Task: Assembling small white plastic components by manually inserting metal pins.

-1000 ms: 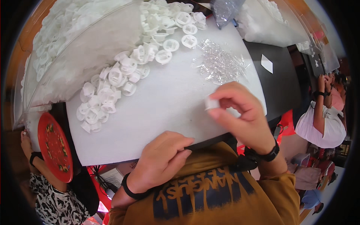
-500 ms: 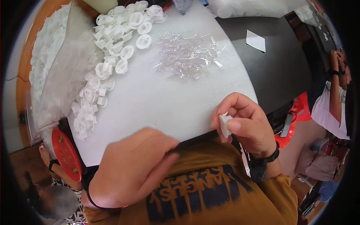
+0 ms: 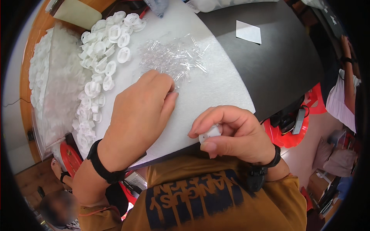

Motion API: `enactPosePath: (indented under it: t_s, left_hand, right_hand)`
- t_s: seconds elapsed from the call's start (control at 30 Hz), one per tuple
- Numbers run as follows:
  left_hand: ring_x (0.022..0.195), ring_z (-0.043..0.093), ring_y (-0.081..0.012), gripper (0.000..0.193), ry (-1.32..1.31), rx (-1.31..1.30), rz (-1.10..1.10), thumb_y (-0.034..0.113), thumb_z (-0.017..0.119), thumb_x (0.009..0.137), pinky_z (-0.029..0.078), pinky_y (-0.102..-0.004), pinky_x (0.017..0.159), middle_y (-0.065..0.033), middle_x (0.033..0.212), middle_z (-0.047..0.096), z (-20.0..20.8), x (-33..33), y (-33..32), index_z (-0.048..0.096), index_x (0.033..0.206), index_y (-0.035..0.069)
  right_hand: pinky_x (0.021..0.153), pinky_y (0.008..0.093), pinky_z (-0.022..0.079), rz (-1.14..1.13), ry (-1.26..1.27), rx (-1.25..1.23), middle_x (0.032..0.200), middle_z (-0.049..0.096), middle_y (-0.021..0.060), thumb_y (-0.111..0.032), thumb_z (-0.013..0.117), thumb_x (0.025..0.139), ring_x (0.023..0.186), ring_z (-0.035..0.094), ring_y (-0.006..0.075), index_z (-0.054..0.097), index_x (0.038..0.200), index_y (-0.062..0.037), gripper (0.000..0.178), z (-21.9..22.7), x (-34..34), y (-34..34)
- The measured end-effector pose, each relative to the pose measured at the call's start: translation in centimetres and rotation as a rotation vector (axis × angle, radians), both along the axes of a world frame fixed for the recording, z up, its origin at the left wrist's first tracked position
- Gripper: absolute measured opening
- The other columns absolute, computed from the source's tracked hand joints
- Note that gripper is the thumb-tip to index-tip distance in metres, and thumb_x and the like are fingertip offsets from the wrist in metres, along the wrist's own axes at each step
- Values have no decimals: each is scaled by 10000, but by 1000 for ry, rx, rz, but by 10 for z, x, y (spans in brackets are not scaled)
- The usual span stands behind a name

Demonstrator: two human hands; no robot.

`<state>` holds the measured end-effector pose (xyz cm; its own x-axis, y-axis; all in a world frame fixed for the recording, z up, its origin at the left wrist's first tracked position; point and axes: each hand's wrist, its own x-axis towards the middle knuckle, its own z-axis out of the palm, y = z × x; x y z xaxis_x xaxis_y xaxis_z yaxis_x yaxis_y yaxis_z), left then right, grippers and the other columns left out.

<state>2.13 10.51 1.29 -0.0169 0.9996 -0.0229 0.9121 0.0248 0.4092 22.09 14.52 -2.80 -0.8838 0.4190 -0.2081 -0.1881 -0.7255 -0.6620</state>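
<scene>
My left hand (image 3: 140,109) reaches over the white foam sheet (image 3: 210,86) to the near edge of a loose pile of thin clear plastic pieces (image 3: 165,56). Its thumb and fingers are closed together there; whatever lies between the tips is hidden. Near the sheet's front edge, my right hand (image 3: 243,134) pinches a small white plastic fitting (image 3: 210,133) between thumb and fingers, which cover part of it. More white ring-shaped fittings (image 3: 101,57) lie heaped in a long band left of the clear pieces.
A large clear bag (image 3: 61,88) full of white parts stands at the left. Right of the foam is a dark tabletop (image 3: 269,65) bearing a white paper square (image 3: 248,32). Red plastic (image 3: 295,131) hangs below it. Other people sit at the far left and right.
My left hand has moved forward from in front of my chest to the clear pieces. My right hand has come leftward with the white fitting, now turned differently. The view has shifted slightly.
</scene>
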Motion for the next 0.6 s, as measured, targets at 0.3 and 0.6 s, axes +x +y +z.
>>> enactPosePath:
  t_s: [0.3,0.6]
  left_hand:
    - [613,530,-268,86,191,89,-81,16,614,733,411,-332,524,-96,718,515,-1,5,-4,541,768,44]
    - [605,519,-301,124,74,-55,15,30,629,731,414,-381,517,-100,712,484,4,-5,-51,510,761,42]
  right_hand:
    - [750,199,499,13,-4,1,1056,589,98,93,587,814,913,581,103,554,1127,32,320,1,2,-1]
    - [718,171,469,26,-93,99,1029,603,45,20,530,886,807,585,47,515,1232,2,347,10,0,-1]
